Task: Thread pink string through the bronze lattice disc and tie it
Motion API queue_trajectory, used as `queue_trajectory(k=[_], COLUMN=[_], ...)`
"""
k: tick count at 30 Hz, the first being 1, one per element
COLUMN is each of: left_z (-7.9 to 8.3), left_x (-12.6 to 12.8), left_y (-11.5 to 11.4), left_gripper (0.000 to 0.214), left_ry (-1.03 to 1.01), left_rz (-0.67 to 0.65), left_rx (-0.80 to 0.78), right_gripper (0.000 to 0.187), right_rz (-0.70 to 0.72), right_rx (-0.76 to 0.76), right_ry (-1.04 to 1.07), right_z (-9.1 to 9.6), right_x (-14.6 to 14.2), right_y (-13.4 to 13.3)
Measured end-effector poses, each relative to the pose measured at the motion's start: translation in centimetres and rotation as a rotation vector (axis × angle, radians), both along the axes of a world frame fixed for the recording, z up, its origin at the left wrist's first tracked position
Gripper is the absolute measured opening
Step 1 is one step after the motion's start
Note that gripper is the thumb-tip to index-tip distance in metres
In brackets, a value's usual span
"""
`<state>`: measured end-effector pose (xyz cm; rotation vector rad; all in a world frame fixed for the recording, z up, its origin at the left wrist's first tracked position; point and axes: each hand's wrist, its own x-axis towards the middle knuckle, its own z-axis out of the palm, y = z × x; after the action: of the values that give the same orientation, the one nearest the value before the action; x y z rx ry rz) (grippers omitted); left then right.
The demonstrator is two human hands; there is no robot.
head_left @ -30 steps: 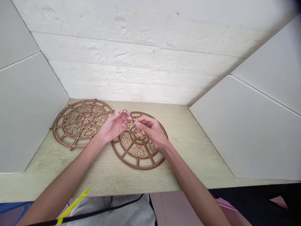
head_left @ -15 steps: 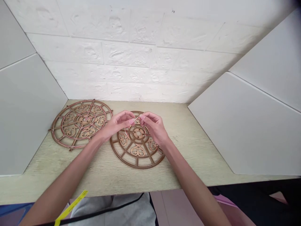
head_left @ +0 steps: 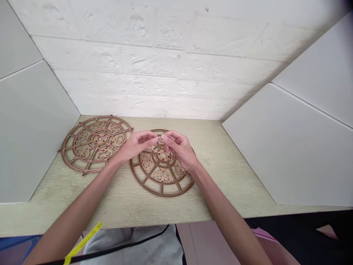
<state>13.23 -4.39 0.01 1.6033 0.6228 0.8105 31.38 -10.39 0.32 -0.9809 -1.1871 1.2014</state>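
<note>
A thin, pale copper-coloured wire is pinched between my two hands. My left hand closes thumb and fingertips on it from the left. From the right, my right hand pinches it close to the left fingertips, and a small loop of it rises over the right fingers. Below both hands lies a round brown openwork disc with spokes, rings and heart-shaped scrolls, its upper part partly covered by my hands. Left of it rests a similar disc with shiny wire along its rings and spokes.
The discs lie on a pale wood-grained tabletop against a white brick-patterned wall. Grey-white panels stand at the left and right. A yellow tag on a black strap hangs near my left forearm.
My fingertips have come closer together on the wire. The loose wire has shifted, with a loop now showing above my right fingers. Both discs stay in place.
</note>
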Motion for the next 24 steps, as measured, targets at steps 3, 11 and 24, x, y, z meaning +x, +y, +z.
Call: queue_trajectory(k=[3, 11, 24], left_z=[-0.08, 0.16, -0.14], left_x=[0.01, 0.10, -0.13], left_y=[-0.02, -0.12, -0.18], left_gripper=[0.043, 0.043, 0.044], left_ry=[0.027, 0.005, 0.048], left_rz=[-0.001, 0.044, -0.009], left_rx=[0.026, 0.035, -0.107], right_gripper=[0.035, 0.035, 0.030], right_rz=[-0.005, -0.021, -0.162], right_rx=[-0.019, -0.017, 0.129], right_ry=[-0.024, -0.013, -0.207], right_z=[-0.13, -0.41, -0.14], right_x=[-0.02, 0.19, -0.25], right_y=[-0.01, 0.07, -0.06])
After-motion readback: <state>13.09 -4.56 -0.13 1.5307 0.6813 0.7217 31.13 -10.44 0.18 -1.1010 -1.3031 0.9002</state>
